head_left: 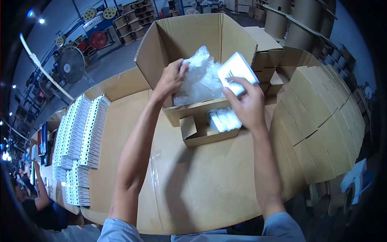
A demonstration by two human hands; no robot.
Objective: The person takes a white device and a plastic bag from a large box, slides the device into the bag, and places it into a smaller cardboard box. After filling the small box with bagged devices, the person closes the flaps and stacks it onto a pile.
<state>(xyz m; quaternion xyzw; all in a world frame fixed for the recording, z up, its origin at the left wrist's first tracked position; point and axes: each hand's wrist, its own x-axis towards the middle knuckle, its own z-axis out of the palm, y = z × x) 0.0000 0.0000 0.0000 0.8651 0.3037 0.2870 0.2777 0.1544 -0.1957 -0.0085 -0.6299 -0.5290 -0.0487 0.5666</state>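
Cardboard covers the whole worktop (189, 189) in front of us, and at its far side stands a large open carton (193, 36) with its flaps up. Our left hand (171, 78) reaches into the carton's mouth, and its grip is pinched on the crumpled clear plastic liner (199, 80) that fills the inside, holding the film back near its upper left edge. Our right hand (248, 105) holds a small white box (238, 71) above the right part of the liner, its grip pressed around the box's near end with the thumb on top; the box is tilted, its far corner up, and it is not yet down in the liner.

Just near of the carton sits a low cardboard tray (201, 135) with a plastic-wrapped white bundle (223, 119) in it, partly hidden by our right wrist. Well to the left lie long rows of small white boxes (80, 137), and to the right a fan of flattened cartons (322, 121). Another person's arm (40, 189) shows at the near left edge.

We judge the step in hand to be the packing of the white box into the lined carton. The next move seems to call for keeping the film held open on the left while the box is levelled and lowered through the gap, so that no loose plastic folds under it.
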